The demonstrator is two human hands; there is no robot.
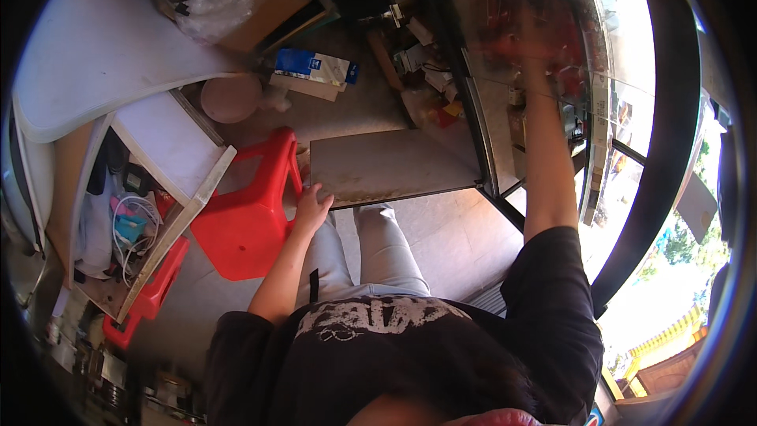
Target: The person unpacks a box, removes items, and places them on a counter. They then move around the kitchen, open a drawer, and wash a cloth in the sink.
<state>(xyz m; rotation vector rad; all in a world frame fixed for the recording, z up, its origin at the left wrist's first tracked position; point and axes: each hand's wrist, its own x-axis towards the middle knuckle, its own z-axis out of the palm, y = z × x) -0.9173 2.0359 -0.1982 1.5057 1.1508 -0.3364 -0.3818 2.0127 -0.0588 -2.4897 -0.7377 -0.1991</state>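
Observation:
My left hand (313,207) is on the left edge of a flat grey panel (393,165), a cabinet door or board, with its thumb on the near corner. The panel reaches right to the black frame (482,154) of a glass cabinet. My right arm stretches forward over the cabinet. My right hand (532,26) is blurred, behind or against reflecting glass, among blurred red things. Whether it holds anything cannot be seen.
A red plastic stool (248,225) stands left of my legs, near an open drawer or shelf with cables (139,231). A white tabletop (118,41) is at the upper left. A blue and white box (313,67) lies beyond the panel. Boxes and papers fill the cabinet's lower part.

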